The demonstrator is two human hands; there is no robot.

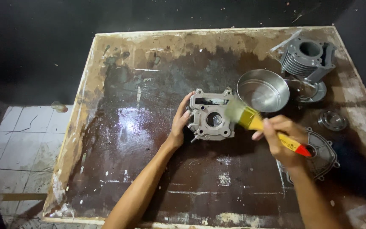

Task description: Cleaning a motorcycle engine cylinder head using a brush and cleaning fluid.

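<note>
While the right hand (pixel 285 142) is closed around the handle of a yellow paintbrush (pixel 259 123), the left hand (pixel 179 123) lies half open against the left side of a grey metal engine part (pixel 210 120), with its fingers curled on the edge of the part. The long axis of the brush runs from lower right to upper left: its red handle tip points toward the lower right, and its pale bristles point to the upper left, touching the right upper corner of the engine part. This part lies flat near the middle of the dark, wet surface (pixel 140 140), with a round opening facing up. Just beside it on the right, behind the bristles, stands a shallow round metal bowl (pixel 262 90). Further to the right, near the far corner, stands a finned grey cylinder (pixel 308 59). A small round metal piece (pixel 332 120) lies near the right edge, and a flat grey cover (pixel 323 157) lies partly under the right hand.
</note>
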